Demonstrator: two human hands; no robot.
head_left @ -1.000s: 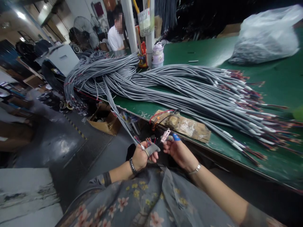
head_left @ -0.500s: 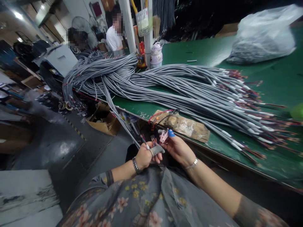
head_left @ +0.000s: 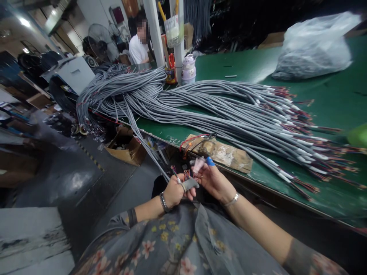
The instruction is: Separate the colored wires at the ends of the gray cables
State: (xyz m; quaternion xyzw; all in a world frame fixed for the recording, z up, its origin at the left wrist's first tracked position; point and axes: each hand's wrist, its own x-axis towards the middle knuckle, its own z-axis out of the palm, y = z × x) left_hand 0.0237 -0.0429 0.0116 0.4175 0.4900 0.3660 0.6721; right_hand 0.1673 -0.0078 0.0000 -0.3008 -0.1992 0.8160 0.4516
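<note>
My left hand (head_left: 175, 191) is closed around the end of a grey cable (head_left: 149, 150) that runs up to the big pile; its thumb wears a grey wrap and thin coloured wires (head_left: 187, 174) fan out above the fist. My right hand (head_left: 213, 180), with a blue cap on one fingertip, pinches a small pale tool (head_left: 197, 164) right beside those wire ends. Both hands are held over my lap, just below the front edge of the green table (head_left: 338, 95).
A large heap of grey cables (head_left: 218, 107) with stripped coloured ends covers the table. A worn cardboard pad (head_left: 226, 152) lies at the edge, a plastic bag (head_left: 314, 42) at the far right. A seated person (head_left: 138, 45), post, fan and open box (head_left: 126, 145) lie beyond.
My right hand has brought the small tool down and in towards the wire ends above my left fist; the left hand has stayed nearly still.
</note>
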